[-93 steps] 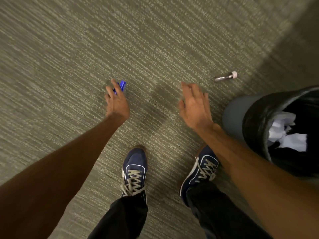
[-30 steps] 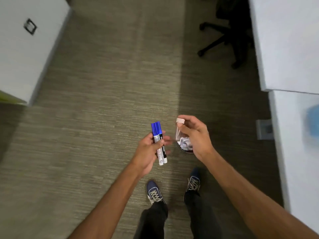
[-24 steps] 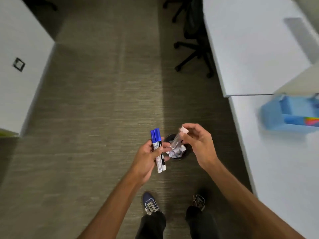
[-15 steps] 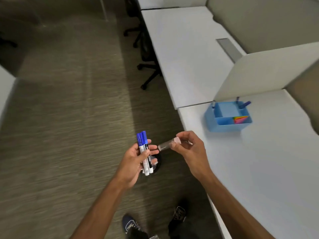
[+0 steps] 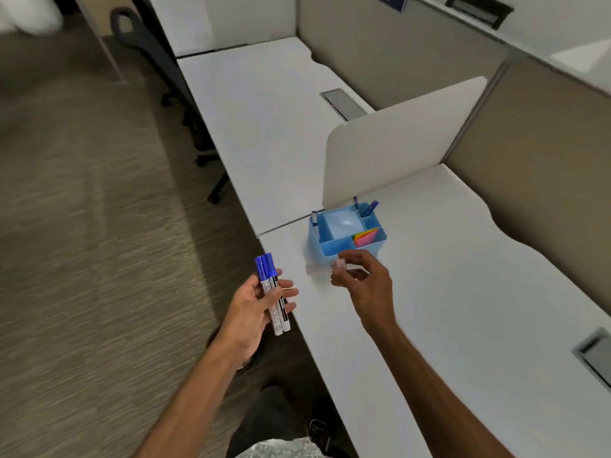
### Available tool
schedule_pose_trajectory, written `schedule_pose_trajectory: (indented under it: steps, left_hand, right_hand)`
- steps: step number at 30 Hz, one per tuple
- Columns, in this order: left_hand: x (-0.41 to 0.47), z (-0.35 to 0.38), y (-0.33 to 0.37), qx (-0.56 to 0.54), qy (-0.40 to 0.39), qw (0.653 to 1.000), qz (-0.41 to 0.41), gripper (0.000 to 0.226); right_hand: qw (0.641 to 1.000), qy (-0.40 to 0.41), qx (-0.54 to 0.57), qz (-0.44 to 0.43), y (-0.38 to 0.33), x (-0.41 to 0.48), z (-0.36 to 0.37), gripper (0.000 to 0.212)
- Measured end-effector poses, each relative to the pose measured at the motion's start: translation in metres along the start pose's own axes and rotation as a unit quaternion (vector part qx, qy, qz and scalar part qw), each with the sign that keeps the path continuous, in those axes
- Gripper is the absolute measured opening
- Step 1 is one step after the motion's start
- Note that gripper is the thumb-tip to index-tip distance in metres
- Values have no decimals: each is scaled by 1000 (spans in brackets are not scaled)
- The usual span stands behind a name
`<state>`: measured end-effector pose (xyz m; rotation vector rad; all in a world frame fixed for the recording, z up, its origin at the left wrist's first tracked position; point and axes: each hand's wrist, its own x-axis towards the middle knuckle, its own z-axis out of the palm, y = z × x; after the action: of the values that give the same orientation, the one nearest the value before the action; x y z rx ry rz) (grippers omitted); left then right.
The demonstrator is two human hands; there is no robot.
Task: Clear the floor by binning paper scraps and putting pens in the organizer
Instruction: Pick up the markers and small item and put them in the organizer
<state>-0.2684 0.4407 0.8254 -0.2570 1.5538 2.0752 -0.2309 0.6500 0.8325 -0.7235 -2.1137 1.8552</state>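
My left hand (image 5: 253, 312) holds two blue-capped white markers (image 5: 271, 292) upright, over the floor beside the desk edge. My right hand (image 5: 365, 282) pinches a small pen with a pale pink cap (image 5: 322, 267), held level and blurred, just in front of the blue desk organizer (image 5: 344, 247). The organizer stands on the white desk (image 5: 463, 309) and holds a few blue pens and coloured sticky notes. The bin is mostly hidden under my left wrist.
A cream divider panel (image 5: 390, 147) stands right behind the organizer. A second white desk (image 5: 264, 104) lies beyond, with a dark office chair (image 5: 185, 104) at its left. Carpet (image 5: 82, 242) fills the left side. Cable grommets are set in both desks.
I have stood up from the floor with the markers and the pink-capped pen, and my view has swung to the desk. My right hand has moved closer to the organizer.
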Motion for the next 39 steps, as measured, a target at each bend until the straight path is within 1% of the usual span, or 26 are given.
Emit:
schedule_pose_trajectory:
  steps: [5,8,10,12,15,17,20,22,23,27,30,32,36,39]
  left_hand:
    - [42,34,12,50,-30,998,-11,32]
    - [72,49,21,71,-51,996,-20,33]
    - [93,56,26,87,-69,994,-24,35]
    - [114,61,31,97,-78,992,-34,36]
    - [143,67,36,109,-88,989,-46,35]
    - [159,69,36,116,-94,987,-56,33]
    - [176,71,31,126,-106,983,-82,34]
    - [184,70,28,126,-111,981,-97,35]
    - [188,69,27,126,-112,980,-102,35]
    - [202,61,25,126,-112,978,-121,37]
    - [211,55,26,133,-112,976,-132,38]
    - [216,53,27,138,-113,975,-136,38]
    - [224,50,30,138,-115,974,-141,36]
    - [228,51,31,145,-121,972,-144,37]
  right_hand:
    - [997,70,28,26,2,38,-28,28]
    - [992,128,11,14,7,69,-40,26]
    - [985,168,-34,6,14,95,-46,26]
    - [975,198,-105,-3,22,124,-50,26]
    - [957,219,-192,-15,38,168,-53,23]
    - [946,197,-256,-12,49,195,-52,20]
    - [922,129,-364,0,63,226,-46,13]
    - [909,90,-408,0,68,239,-40,14]
    - [898,70,-434,-5,70,243,-38,16]
    - [838,4,-545,-19,72,256,-30,19]
    - [816,-29,-577,4,74,264,-26,21]
    - [813,-44,-580,23,75,267,-24,21]
    - [814,-50,-574,71,79,275,-22,22]
    - [805,-60,-585,72,80,278,-22,22]
